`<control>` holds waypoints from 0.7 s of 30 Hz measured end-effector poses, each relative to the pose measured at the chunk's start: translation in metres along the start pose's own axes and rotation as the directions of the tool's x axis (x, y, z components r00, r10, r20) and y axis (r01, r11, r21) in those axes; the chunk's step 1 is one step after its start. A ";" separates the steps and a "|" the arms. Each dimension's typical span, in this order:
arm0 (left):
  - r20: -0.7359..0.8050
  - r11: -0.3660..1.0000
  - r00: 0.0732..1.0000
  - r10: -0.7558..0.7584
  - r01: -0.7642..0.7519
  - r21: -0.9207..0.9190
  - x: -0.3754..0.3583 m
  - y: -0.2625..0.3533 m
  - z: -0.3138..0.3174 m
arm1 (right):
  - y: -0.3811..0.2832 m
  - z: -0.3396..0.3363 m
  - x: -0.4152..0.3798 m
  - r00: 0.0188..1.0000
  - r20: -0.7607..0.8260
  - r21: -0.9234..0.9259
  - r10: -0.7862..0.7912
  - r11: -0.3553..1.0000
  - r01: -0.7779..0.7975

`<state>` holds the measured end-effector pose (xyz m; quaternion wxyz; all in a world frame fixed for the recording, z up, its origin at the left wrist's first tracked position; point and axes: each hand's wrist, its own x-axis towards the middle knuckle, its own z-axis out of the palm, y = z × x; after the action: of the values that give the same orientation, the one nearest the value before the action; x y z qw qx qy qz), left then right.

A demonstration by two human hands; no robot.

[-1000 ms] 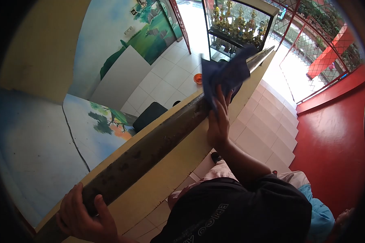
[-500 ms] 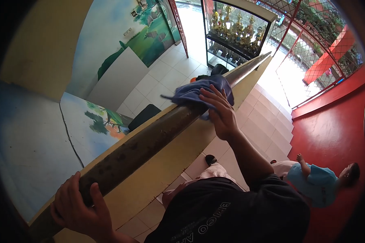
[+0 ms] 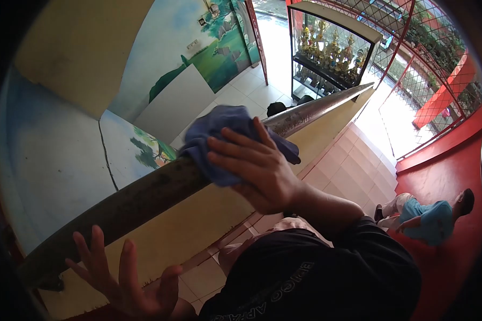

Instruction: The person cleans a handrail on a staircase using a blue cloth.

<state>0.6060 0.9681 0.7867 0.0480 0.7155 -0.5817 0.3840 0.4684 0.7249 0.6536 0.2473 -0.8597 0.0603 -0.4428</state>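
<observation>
A dark, round handrail (image 3: 144, 197) runs diagonally along the top of a cream half wall (image 3: 193, 219). Draped over its middle is a blue-purple cloth (image 3: 219, 131). My right hand (image 3: 260, 171) presses on the cloth from above, its fingers spread and the thumb lifted apart. At the lower left, my left hand (image 3: 126, 281) hangs in front of the rail's near end with its fingers spread and nothing in it. Whether its fingertips touch the rail I cannot tell.
A glass case of trophies (image 3: 332, 53) stands beyond the rail's far end. Red mesh grating (image 3: 401, 59) is at the upper right. On the right, a person in a light blue shirt (image 3: 431, 222) is by the stairs (image 3: 353, 166). A painted wall (image 3: 219, 59) lies behind.
My right hand and the cloth have moved down the rail toward me. My left hand has let go of the rail and opened. The person on the right has shifted.
</observation>
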 end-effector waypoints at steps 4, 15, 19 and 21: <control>-0.067 0.993 0.996 0.056 -0.049 0.103 -0.090 -0.085 -0.039 | -0.020 0.028 0.017 0.996 -0.059 -0.221 -0.068 0.974 0.054; -0.193 0.980 0.981 0.029 0.009 0.197 -0.121 -0.129 -0.022 | -0.022 0.040 0.019 0.787 -0.296 -0.168 0.541 0.782 -0.600; -0.139 0.984 0.988 0.059 -0.034 0.176 -0.124 -0.136 -0.021 | -0.180 0.088 0.089 0.960 -0.141 -0.070 0.243 0.965 -0.254; -0.134 0.983 0.988 0.080 -0.056 0.173 -0.126 -0.138 -0.020 | -0.167 0.084 0.087 0.976 -0.111 -0.103 0.185 0.975 -0.196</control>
<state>0.7122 1.1223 0.7769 0.0150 0.6677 -0.5666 0.4826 0.5679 0.8736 0.7568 0.2360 -0.8391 0.1799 -0.4559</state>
